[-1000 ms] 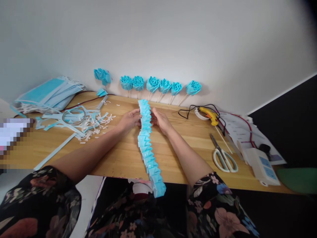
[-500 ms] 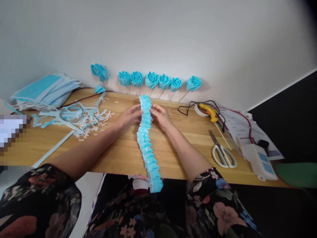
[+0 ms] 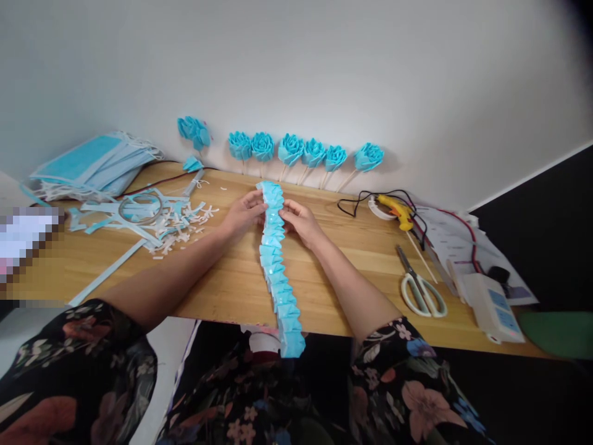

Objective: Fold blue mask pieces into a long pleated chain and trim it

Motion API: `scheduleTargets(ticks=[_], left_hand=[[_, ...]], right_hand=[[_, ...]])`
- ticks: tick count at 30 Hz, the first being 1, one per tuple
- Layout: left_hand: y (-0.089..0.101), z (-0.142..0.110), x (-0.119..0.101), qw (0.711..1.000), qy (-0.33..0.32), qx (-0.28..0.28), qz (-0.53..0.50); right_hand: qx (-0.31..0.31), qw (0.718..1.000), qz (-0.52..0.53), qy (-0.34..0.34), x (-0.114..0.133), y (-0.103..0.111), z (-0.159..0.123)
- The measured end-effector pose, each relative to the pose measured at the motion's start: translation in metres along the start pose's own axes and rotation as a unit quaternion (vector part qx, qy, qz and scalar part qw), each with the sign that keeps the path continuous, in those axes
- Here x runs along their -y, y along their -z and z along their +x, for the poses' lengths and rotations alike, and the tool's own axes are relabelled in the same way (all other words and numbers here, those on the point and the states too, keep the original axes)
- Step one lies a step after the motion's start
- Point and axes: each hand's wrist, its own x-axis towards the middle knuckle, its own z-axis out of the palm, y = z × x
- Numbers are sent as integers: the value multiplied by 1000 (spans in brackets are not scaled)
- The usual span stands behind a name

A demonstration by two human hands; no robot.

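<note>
A long pleated strip (image 3: 277,272) of light blue face-mask fabric runs from the middle of the table towards me, its near end hanging over the front edge. My left hand (image 3: 248,213) grips the far part of the strip from the left, thumb on top and fingers partly hidden behind it. From the right, my right hand (image 3: 299,219) pinches the same part at its edge. Against the wall behind lean several blue folded flowers (image 3: 291,149) on thin sticks. One looser flower (image 3: 193,131) stands apart at the left.
At the left lie a stack of face masks (image 3: 92,164), a roll of clear tape (image 3: 160,207), and white and blue scraps (image 3: 180,228). To the right are a yellow glue gun (image 3: 398,209) with cables, scissors (image 3: 422,293), papers (image 3: 463,241) and a white power strip (image 3: 498,312).
The whole view has shifted slightly, so the table's things sit a little further right. Both hands keep hold of the strip, and its far end has turned a little.
</note>
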Motion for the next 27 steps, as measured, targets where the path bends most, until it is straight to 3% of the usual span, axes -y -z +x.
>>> scheduleTargets(ticks=[5,12,20,27], left_hand=[[-5,-2,-2,999,23,47,-8],[-6,-5,-4,996,20,84,6],[-2,0,-3,999,-15,28,11],[-5,-3,-5,999,13,44,-8]], right_hand=[[-35,999,4,30,-1,1,0],[-36,998,32,39,1,-1,-1],[-22,1000,18,-12,-1,-1,1],[-40,998,-5,45,-4,1,3]])
